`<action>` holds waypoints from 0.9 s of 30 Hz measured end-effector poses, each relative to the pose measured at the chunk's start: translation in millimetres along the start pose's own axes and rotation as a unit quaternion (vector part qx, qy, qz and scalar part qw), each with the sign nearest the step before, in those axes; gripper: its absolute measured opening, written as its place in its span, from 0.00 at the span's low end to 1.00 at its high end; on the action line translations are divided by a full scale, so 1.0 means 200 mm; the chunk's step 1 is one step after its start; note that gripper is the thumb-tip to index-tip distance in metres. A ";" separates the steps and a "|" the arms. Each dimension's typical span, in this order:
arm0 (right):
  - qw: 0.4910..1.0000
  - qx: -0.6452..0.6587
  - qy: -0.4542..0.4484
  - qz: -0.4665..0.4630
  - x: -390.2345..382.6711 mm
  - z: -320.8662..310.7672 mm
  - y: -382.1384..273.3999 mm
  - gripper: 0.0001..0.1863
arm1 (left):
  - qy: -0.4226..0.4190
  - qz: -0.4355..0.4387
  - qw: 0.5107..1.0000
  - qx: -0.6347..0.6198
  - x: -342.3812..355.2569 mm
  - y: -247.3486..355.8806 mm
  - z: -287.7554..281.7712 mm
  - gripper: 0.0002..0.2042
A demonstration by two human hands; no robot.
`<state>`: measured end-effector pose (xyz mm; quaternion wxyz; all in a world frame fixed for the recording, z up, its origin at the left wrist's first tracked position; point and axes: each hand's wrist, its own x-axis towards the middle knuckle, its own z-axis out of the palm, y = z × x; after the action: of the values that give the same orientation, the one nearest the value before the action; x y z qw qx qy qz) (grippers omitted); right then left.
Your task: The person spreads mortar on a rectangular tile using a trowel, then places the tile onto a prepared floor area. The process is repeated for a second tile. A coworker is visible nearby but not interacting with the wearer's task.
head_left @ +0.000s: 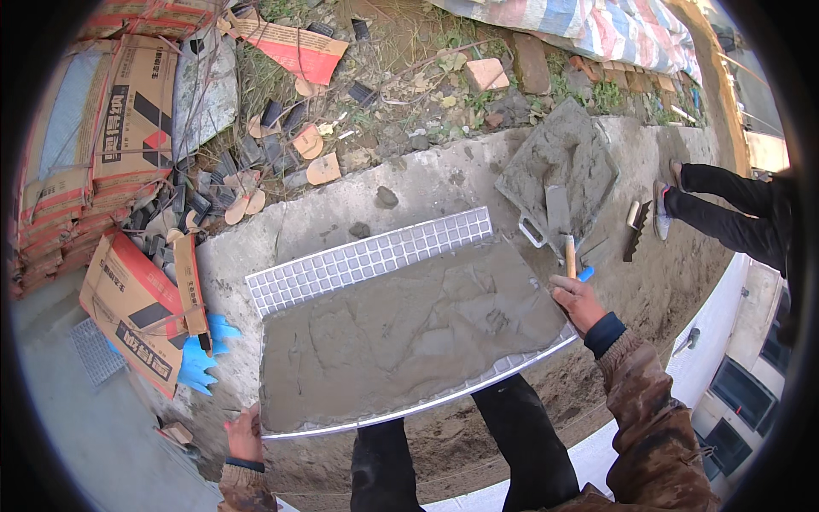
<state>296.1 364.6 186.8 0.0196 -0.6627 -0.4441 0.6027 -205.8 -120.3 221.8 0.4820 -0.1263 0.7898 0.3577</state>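
A large rectangular tile (367,266) lies across the middle, its pale grid-patterned back facing up. Grey wet mortar (409,333) covers most of it, leaving a bare grid strip along the far edge. My left hand (245,433) grips the tile's near left corner. At the right end, my right hand (580,303) is closed on the tile's edge; its fingertips are partly hidden. Just beyond it, a trowel (558,213) with a wooden handle rests on a mortar-filled tray (531,229). A blue handle-like piece (585,273) shows beside my right hand.
A notched trowel (636,230) lies at the right, near another person's shoes (662,209). Stacked cardboard tile boxes (128,111) stand at the far left, with an opened carton (136,307) nearer. Rubble and a brick (487,74) lie beyond the concrete ledge (324,196). Striped sheeting (597,34) lies farther back.
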 end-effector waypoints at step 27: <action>0.971 0.049 -0.085 -0.220 -0.07 0.06 -0.08 0.41 | -0.146 0.178 0.922 -0.312 0.44 -0.02 0.36 0.23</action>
<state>278.4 359.7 203.0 0.1460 -0.4934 -0.5487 0.6590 -199.3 -61.7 125.0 0.4560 -0.0738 0.5686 0.6806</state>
